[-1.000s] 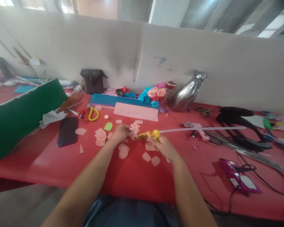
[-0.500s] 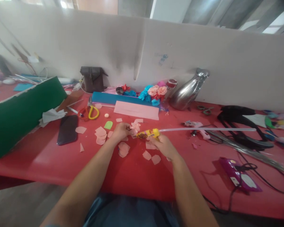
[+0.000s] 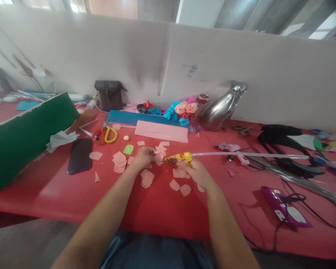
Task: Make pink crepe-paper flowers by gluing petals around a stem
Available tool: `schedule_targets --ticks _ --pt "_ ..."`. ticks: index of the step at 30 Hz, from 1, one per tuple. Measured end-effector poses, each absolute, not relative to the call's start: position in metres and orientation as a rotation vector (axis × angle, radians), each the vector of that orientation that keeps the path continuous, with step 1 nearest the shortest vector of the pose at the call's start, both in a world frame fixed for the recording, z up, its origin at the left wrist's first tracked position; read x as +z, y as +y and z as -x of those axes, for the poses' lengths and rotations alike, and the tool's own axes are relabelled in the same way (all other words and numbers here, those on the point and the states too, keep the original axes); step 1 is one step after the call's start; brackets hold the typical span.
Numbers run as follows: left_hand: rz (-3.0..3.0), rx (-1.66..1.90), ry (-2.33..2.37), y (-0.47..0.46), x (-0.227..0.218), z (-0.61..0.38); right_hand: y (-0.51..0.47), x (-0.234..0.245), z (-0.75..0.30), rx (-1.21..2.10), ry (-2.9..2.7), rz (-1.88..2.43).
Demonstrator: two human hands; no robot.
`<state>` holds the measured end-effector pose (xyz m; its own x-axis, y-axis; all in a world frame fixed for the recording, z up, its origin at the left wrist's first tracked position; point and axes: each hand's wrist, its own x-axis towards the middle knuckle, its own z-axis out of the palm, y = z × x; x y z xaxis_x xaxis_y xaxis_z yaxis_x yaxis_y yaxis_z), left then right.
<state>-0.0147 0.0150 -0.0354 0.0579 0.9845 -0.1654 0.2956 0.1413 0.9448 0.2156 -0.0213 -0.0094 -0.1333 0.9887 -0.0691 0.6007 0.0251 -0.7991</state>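
My right hand (image 3: pixel 197 173) is closed around a yellow glue gun (image 3: pixel 182 157), whose nozzle end points left. A long translucent glue stick (image 3: pixel 249 154) sticks out of its back toward the right. Between the fingers of my left hand (image 3: pixel 144 157) is a pink paper flower (image 3: pixel 160 151), right beside the tip of the glue gun. Cut pink paper petals (image 3: pixel 147 178) lie on the red table around both hands, with more petals (image 3: pixel 119 160) stacked to the left. A green paper petal (image 3: pixel 128 149) lies just beyond my left hand.
Scissors (image 3: pixel 111 134), a dark phone (image 3: pixel 80 155) and a green box (image 3: pixel 30 140) are at the left. Paper flowers (image 3: pixel 184 110) and a metal flask (image 3: pixel 222 106) stand by the wall. At the right lie a pink glue gun (image 3: pixel 242 158) and a purple power strip (image 3: pixel 285 207) with cords.
My right hand has drawn the glue gun slightly to the right, away from the pink flower. My left hand keeps holding the flower in nearly the same place.
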Motion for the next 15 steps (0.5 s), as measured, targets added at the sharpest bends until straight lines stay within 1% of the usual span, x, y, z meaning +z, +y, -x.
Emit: schedule_targets --ticks 5,9,12,15 --pt "-1.268 0.852 1.429 0.013 -0.031 0.015 -0.018 -0.01 -0.222 0.971 -1.7 1.619" --pt "-1.345 0.915 1.429 0.013 -0.03 0.016 -0.011 -0.014 -0.231 0.916 -1.476 1.665" --pt "-1.335 0.974 1.425 0.011 -0.025 0.014 -0.004 -0.017 -0.244 0.763 -1.32 1.835" --pt "-1.327 1.055 1.367 0.007 -0.018 0.011 -0.004 -0.015 -0.254 0.446 -1.427 2.097"
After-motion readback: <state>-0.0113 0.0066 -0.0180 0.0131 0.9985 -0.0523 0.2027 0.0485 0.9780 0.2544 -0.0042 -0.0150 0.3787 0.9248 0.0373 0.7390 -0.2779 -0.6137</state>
